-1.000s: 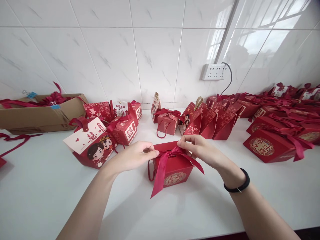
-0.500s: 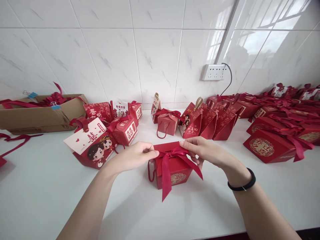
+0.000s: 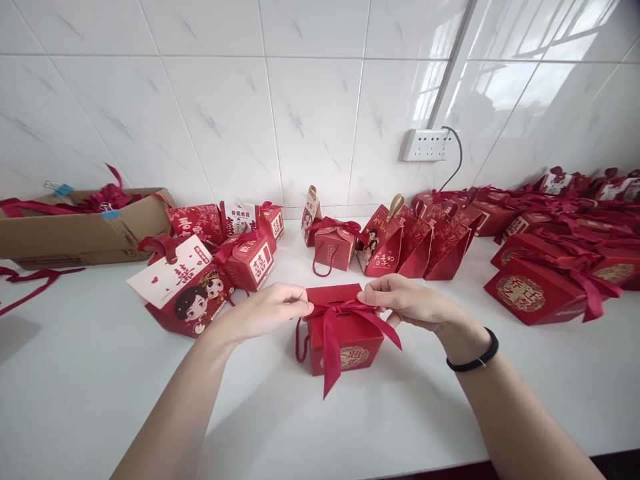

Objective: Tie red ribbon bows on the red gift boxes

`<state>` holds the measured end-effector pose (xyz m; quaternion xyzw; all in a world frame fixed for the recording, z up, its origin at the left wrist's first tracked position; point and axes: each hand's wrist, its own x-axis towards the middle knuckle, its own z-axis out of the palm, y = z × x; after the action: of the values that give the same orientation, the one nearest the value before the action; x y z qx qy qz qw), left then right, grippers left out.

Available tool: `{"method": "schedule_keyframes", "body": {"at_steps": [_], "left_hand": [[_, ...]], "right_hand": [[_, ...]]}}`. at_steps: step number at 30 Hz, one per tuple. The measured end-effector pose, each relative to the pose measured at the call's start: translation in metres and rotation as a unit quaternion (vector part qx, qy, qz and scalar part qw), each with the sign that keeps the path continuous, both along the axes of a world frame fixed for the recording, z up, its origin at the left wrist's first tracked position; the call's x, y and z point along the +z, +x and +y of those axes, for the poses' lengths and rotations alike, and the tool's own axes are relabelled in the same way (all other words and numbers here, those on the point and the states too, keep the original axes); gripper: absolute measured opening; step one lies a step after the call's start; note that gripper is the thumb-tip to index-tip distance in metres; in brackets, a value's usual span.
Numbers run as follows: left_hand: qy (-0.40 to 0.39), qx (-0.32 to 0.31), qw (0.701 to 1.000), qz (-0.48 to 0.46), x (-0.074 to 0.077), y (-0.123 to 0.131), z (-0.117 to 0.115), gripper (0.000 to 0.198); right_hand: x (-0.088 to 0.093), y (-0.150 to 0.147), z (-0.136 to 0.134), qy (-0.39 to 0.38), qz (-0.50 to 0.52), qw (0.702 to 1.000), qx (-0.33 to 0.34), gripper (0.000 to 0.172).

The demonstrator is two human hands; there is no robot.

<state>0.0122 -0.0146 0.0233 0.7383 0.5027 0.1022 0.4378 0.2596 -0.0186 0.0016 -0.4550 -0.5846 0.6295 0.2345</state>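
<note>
A red gift box (image 3: 320,353) with a round gold emblem stands upright on the white table in front of me. Across its top a dark-red ribbon (image 3: 331,347) is tied in a bow, its two tails hanging over the front. My left hand (image 3: 277,308) pinches the ribbon's left loop between thumb and finger at the box's upper left. On the other side, my right hand (image 3: 403,300) grips the right loop, with some fingers hidden behind the ribbon. A twisted red cord handle (image 3: 301,343) hangs at the box's left side.
Left stands a box with a printed couple (image 3: 193,300), beside a smaller ribboned box (image 3: 250,260). Behind is a cardboard carton (image 3: 75,237) holding ribbon. Several triangular boxes (image 3: 447,247) and many ribboned boxes (image 3: 537,293) fill the right. A socket strip (image 3: 425,145) is on the tiled wall.
Both hands keep hold of the bow's loops. My right hand has shifted slightly left, its lower fingers curling in more, and the ribbon tails have moved a little.
</note>
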Motion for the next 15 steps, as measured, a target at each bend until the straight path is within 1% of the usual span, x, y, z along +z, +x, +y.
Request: {"method": "schedule_keyframes", "body": {"at_steps": [4,9,11,14,15], "left_hand": [[0.008,-0.010,1.000,-0.014,-0.003,-0.002,0.003,0.028],[0.019,-0.029,0.999,-0.014,-0.005,-0.003,0.005,0.030],[0.016,-0.039,0.999,-0.011,-0.005,-0.007,0.006,0.033],[-0.004,-0.037,0.999,0.013,-0.005,-0.016,0.007,0.035],[-0.009,-0.034,0.999,0.028,-0.005,-0.019,0.007,0.040]], "right_hand": [[-0.003,0.001,0.003,-0.010,0.016,1.000,0.006,0.035],[-0.006,0.000,0.004,-0.002,0.022,1.000,-0.016,0.041],[-0.006,0.005,0.005,-0.002,0.011,1.000,-0.003,0.042],[-0.004,0.021,0.007,0.021,0.025,0.999,0.041,0.047],[-0.004,0.026,0.007,0.037,0.031,0.997,0.053,0.052]]}}
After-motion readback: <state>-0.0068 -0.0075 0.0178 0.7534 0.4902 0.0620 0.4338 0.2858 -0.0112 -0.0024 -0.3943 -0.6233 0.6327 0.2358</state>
